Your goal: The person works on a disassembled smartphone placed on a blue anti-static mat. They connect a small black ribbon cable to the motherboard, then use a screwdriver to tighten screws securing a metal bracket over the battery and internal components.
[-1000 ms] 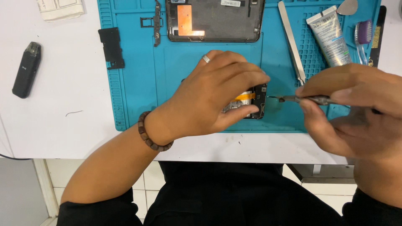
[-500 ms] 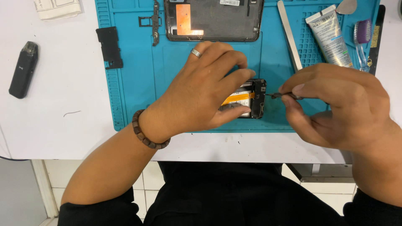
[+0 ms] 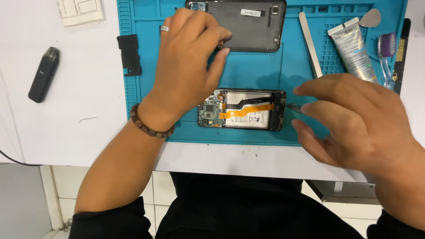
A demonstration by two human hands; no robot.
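Opened black phone (image 3: 241,109), centre frame: left hand (image 3: 190,62) fingers loosely curled, empty, touching grey back cover (image 3: 248,24); right hand (image 3: 354,119) spread, empty.

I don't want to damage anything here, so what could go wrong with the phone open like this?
The open phone lies near the mat's front edge; a knock from the right hand might push it off. Its orange flex cable is exposed and could snag. The left hand reaching to the back cover passes close above the board.
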